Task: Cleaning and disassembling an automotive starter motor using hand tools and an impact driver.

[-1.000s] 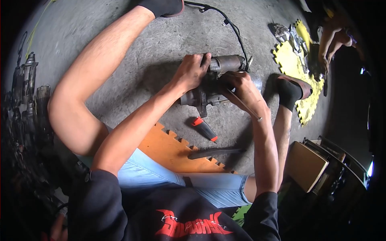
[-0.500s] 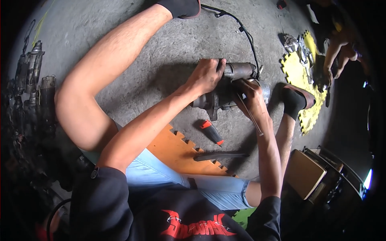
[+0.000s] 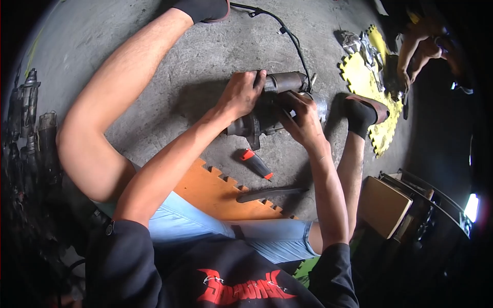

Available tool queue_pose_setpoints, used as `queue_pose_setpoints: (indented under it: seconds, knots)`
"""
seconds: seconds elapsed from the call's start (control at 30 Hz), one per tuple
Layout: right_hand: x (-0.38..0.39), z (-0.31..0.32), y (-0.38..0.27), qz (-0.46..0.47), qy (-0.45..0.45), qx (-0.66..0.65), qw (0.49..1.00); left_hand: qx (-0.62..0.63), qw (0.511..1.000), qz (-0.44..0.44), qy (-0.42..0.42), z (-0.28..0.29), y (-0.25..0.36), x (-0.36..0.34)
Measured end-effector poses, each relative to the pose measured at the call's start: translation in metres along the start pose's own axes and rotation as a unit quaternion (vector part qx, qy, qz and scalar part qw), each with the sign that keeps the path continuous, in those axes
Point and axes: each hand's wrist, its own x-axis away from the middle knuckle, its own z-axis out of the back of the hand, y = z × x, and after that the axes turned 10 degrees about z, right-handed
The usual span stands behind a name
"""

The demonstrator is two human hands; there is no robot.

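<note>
A starter motor (image 3: 277,115), dark metal with a brown-grey cylinder on its far side, lies on the concrete floor in front of me. My left hand (image 3: 242,93) is closed round the left part of that cylinder, thumb and fingers pressed on its top. My right hand (image 3: 304,117) sits over the motor's right part with its fingers curled and pinched together at the near side of the cylinder. What lies between those fingers is hidden. A black cable (image 3: 294,38) runs from the cylinder's right end away toward my left foot.
Nearer me lie a red-and-black handled tool (image 3: 257,164) and a dark flat bar (image 3: 272,193), partly on an orange foam mat (image 3: 205,190). Several dark motors (image 3: 30,105) stand at the left. Another person's hands (image 3: 411,64) are beside a yellow mat (image 3: 359,77).
The view has shifted, so the scene sits further left. A thin metal rod that stuck out from my right hand along the forearm no longer shows. My left hand keeps its hold on the motor.
</note>
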Motion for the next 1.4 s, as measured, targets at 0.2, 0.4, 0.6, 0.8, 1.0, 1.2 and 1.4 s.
queue_pose_setpoints:
  seconds: [0.2, 0.4, 0.6, 0.8, 1.0, 1.2, 1.4]
  knots:
    - [-0.008, 0.020, 0.005, -0.005, -0.084, -0.007, 0.996, -0.008, 0.999, 0.044, -0.031, 0.004, 0.015, 0.003]
    - [0.021, -0.001, 0.005, -0.041, 0.066, -0.052, 0.996, -0.038, 0.998, 0.047, -0.016, 0.003, 0.017, -0.003]
    - [0.039, -0.043, -0.012, -0.155, 0.266, -0.162, 0.937, -0.059, 0.994, 0.087, -0.040, 0.009, 0.002, -0.016]
    - [0.024, -0.052, -0.004, -0.121, 0.305, -0.046, 0.944, -0.085, 0.992, 0.078, -0.042, 0.001, 0.003, -0.019]
    - [0.018, -0.065, -0.011, -0.095, 0.287, -0.136, 0.944, -0.106, 0.990, 0.079, -0.053, 0.002, 0.005, -0.016]
    - [0.024, -0.063, -0.009, -0.120, 0.363, -0.153, 0.911, -0.099, 0.992, 0.070, -0.035, 0.000, 0.010, -0.012]
    - [0.024, -0.061, -0.008, -0.089, 0.282, -0.109, 0.949, -0.105, 0.989, 0.094, -0.050, 0.005, 0.012, -0.015]
